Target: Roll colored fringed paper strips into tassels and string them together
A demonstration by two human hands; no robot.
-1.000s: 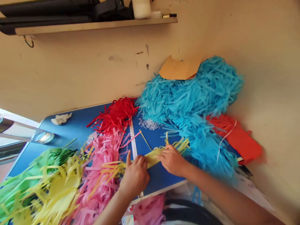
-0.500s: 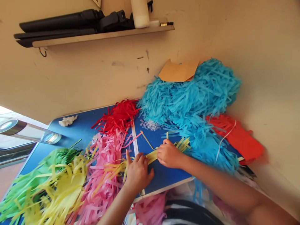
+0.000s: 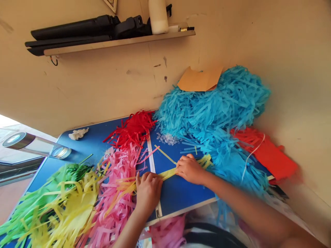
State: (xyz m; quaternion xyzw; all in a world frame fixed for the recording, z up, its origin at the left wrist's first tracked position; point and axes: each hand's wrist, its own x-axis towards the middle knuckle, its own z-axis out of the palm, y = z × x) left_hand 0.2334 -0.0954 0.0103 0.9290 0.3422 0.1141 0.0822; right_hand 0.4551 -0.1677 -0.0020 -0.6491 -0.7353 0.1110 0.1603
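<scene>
A band of yellow fringed tissue paper [image 3: 169, 173] stretches between my hands, just above or on the blue table. My left hand [image 3: 149, 190] is closed over its left part, fingers curled down, and loose yellow strands trail leftward over pink fringed paper [image 3: 121, 193]. Fingers bent, my right hand [image 3: 190, 168] grips the band further right; yellow fringe ends [image 3: 205, 161] stick out beyond it, beside the blue fringed paper [image 3: 214, 106]. A single thin yellow strip [image 3: 165, 154] lies behind the band. My fingertips are partly hidden.
Red fringe [image 3: 134, 125], green fringe [image 3: 57, 187] and a yellow bundle [image 3: 74, 206] cover the left side of the blue table [image 3: 190, 196]. A glass bottle [image 3: 38, 145] lies at far left. Orange-red paper [image 3: 274, 158] is at right. A shelf [image 3: 119, 43] hangs above.
My left hand has closed down over the yellow band, its raised finger and thumb now tucked in. The right hand keeps its grip. The view has shifted slightly.
</scene>
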